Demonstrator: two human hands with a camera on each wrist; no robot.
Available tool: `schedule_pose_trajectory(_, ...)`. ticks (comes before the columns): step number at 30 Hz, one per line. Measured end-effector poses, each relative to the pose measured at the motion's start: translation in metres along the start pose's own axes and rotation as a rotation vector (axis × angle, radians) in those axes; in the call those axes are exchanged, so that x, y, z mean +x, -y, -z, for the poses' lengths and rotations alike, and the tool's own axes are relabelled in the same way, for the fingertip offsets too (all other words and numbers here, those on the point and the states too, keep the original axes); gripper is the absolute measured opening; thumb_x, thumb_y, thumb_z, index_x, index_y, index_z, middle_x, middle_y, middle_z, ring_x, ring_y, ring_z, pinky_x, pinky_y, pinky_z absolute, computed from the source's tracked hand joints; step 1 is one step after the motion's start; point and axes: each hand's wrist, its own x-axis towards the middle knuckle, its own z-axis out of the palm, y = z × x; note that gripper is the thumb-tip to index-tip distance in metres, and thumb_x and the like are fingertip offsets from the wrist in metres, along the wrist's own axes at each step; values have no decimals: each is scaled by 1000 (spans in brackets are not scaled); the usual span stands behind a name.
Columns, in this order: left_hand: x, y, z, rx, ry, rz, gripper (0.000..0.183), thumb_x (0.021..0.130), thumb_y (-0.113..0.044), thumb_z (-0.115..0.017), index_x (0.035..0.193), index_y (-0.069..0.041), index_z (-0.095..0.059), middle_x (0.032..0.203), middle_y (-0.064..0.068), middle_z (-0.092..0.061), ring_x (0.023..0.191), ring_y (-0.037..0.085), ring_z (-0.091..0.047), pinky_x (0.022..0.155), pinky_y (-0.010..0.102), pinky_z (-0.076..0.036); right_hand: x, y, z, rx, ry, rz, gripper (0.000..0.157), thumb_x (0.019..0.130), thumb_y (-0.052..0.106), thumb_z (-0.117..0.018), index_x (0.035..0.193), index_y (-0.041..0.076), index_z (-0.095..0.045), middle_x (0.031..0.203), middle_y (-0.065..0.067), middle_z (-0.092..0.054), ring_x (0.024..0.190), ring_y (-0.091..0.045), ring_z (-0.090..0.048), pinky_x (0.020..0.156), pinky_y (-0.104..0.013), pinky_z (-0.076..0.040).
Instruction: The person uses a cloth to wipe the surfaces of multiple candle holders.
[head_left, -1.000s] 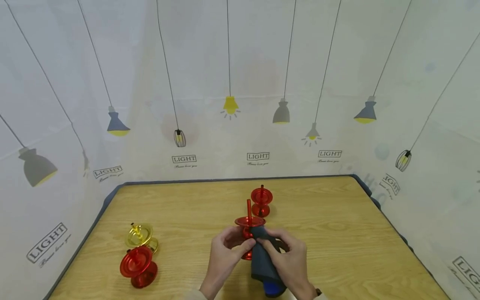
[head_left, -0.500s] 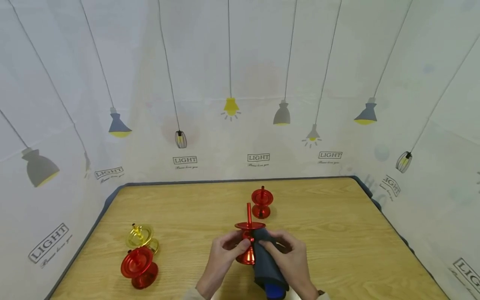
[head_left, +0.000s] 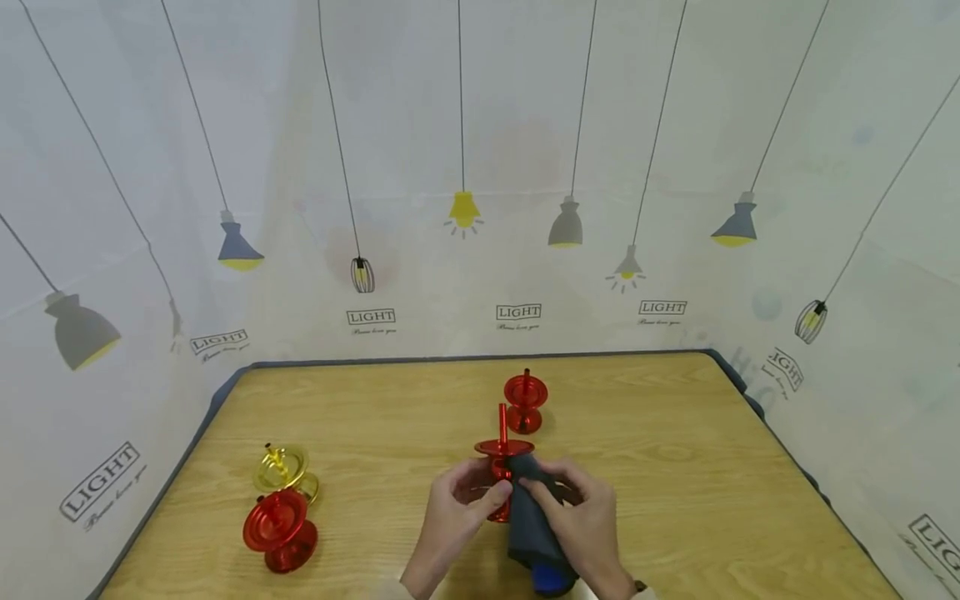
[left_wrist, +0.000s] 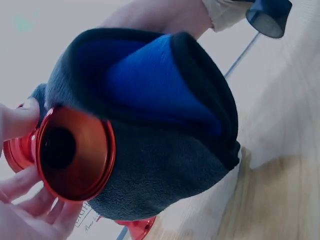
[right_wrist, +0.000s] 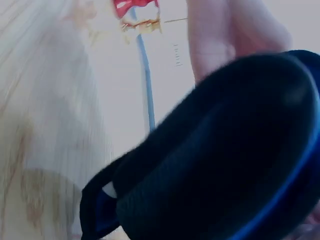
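My left hand point(head_left: 450, 512) grips a shiny red candle holder point(head_left: 517, 448) by its stem, just under the wide dish. A thin red tube rises from that dish. My right hand point(head_left: 588, 521) pinches a folded dark grey cloth point(head_left: 534, 529) with a blue inner side and presses it to the right of the stem. In the left wrist view the holder's hollow round base point(left_wrist: 95, 150) faces the camera, and the cloth point(left_wrist: 155, 165) wraps along its side. Cloth point(right_wrist: 215, 155) fills much of the right wrist view and hides the fingertips there.
Another red candle holder point(head_left: 525, 393) stands on the wooden table point(head_left: 375, 417) beyond my hands. To the left, a gold candle holder point(head_left: 281, 468) and a red one point(head_left: 276, 523) stand close together. White sheeting printed with lamps point(head_left: 465, 208) surrounds the table.
The held candle holder tilted, showing more of its base half a second ago, then came back; my thumb and the cloth now cover more of it. The standing holders have not moved.
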Motion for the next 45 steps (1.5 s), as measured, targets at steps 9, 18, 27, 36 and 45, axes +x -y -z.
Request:
schedule_pose_trajectory(9,-2,-1,5,-56,-8,64,40,84,-19,-84,119,-2,-72,106,15,-75,90,14,-70,78,25,-58,-7,4,-1,-32,24,101,27,78,2,-85,100,17,-78,102,-1,-78,92,-8,-73,69,-24,-60)
schedule_pose_trajectory(18,-1,1,11,-82,83,87,36,94,-19,-75,123,1,-69,112,13,-73,98,13,-68,89,25,-54,-2,1,8,130,81,-146,23,82,4,-83,104,6,-77,106,-6,-77,96,-12,-74,77,-26,-60)
schedule_pose_trajectory(27,-3,-1,6,-29,92,68,46,101,-26,-65,134,5,-61,129,21,-67,109,19,-66,89,22,-53,-2,-3,8,119,48,-143,23,81,4,-84,103,6,-78,104,-5,-77,94,-12,-74,76,-25,-60)
schedule_pose_trajectory(36,-5,-2,-4,52,26,15,42,88,-24,-81,123,-3,-70,114,15,-74,99,19,-71,85,22,-57,-8,2,3,-55,-30,43,30,78,2,-86,101,20,-79,100,4,-79,91,-8,-74,71,-22,-59)
schedule_pose_trajectory(45,2,6,14,-63,179,113,44,91,-21,-78,130,-3,-67,120,16,-72,104,17,-70,90,25,-56,-6,-6,12,55,95,-69,27,84,4,-81,108,13,-75,107,-6,-76,95,-11,-73,78,-23,-59)
